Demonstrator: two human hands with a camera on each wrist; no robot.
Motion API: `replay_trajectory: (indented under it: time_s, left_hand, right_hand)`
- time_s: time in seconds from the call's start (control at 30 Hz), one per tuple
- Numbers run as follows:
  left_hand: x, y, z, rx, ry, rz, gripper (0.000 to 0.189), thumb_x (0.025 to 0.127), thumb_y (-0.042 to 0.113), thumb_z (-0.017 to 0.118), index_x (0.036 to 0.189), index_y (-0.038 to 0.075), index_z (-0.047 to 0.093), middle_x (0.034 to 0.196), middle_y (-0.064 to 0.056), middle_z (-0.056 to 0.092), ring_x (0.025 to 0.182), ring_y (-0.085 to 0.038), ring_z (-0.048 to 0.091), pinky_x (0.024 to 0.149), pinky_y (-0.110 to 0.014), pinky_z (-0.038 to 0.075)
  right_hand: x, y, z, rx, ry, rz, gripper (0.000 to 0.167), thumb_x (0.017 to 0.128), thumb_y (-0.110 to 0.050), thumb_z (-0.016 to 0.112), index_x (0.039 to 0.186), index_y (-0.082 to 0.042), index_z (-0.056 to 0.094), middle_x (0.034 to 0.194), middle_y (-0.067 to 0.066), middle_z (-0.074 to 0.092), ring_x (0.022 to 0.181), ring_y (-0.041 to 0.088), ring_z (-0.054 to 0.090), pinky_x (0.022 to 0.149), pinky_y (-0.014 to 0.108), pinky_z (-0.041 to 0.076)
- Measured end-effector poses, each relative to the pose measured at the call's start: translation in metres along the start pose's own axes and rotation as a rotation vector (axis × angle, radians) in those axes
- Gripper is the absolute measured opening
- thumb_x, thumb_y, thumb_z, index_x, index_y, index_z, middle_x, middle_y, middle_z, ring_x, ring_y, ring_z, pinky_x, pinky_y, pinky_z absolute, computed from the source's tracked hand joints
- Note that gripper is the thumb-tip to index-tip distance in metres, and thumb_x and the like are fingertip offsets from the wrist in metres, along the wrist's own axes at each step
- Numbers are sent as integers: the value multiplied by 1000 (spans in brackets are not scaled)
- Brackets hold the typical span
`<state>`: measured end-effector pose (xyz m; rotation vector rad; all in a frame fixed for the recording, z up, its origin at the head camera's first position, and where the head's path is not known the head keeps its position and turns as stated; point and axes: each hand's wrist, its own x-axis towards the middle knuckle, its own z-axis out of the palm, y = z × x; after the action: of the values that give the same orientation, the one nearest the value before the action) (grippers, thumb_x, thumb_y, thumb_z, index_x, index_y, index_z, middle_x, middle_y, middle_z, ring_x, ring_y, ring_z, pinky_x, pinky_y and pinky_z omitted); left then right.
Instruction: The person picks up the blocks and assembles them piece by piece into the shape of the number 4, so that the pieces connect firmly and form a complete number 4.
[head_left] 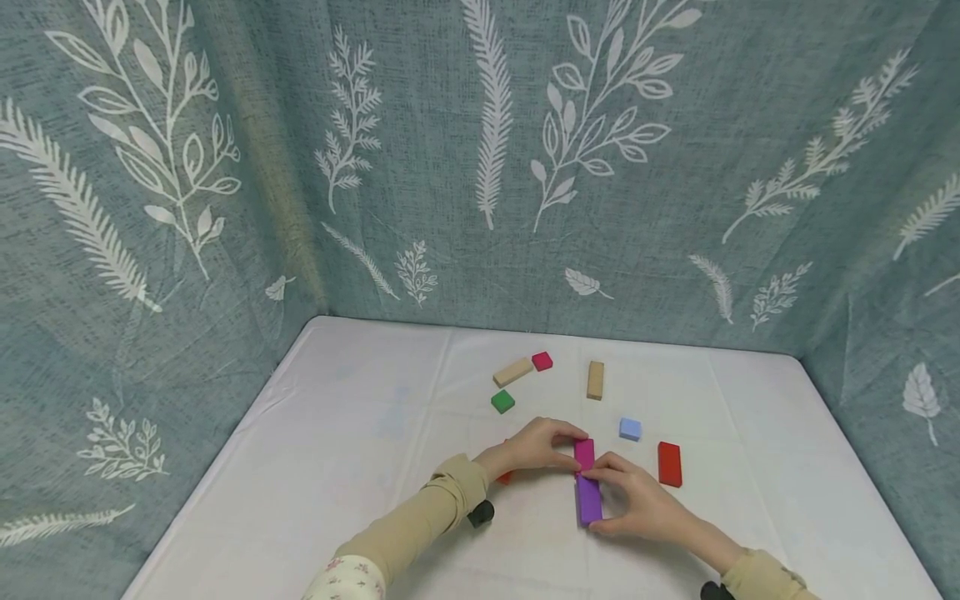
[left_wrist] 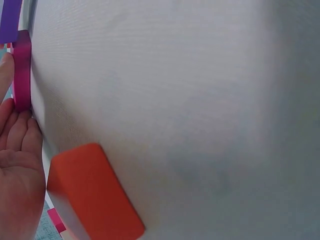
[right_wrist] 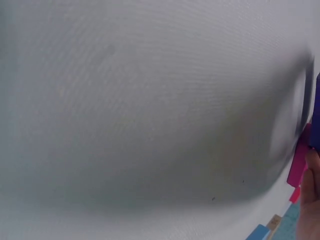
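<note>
My left hand pinches a magenta block between thumb and fingers, the fingers at its far end and the thumb near its close end. Just nearer to me, my right hand grips a longer purple block by its two ends, thumb at the near end. The two blocks stand end to end in the head view, and the purple one overlaps the magenta block in the left wrist view. An orange block lies beside my left wrist, partly hidden by it in the head view.
Right of my right hand lies a red block, with a light blue block farther back. Beyond are two plain wooden blocks, one upright in view, a green block and a small crimson block. A patterned curtain rises behind the white-covered table.
</note>
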<state>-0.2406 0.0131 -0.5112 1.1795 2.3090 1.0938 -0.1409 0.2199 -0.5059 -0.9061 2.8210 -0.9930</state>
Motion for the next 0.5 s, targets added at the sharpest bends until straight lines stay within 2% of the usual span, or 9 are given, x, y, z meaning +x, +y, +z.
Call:
replay_trajectory:
  time_s: [0.17,0.5]
  left_hand:
    - [2,-1,2,-25,-8,-67,44,82,14,74,124,5,62,127,-7,63,123,-16,55,102,-17,42]
    - [0,4,1,-24,-7,-96,43,83,15,73,123,8,63,127,-4,63,123,-14,55,102,-16,41]
  right_hand:
    - [0,1,4,-16,19,2,58,70,-38,82,117,-9,66,112,-10,54,99,6,52,89,25,52]
    - [1,4,10,-22,25,19,60,69,-37,83,118,-7,65,109,-10,50,97,4,48,87,22,50]
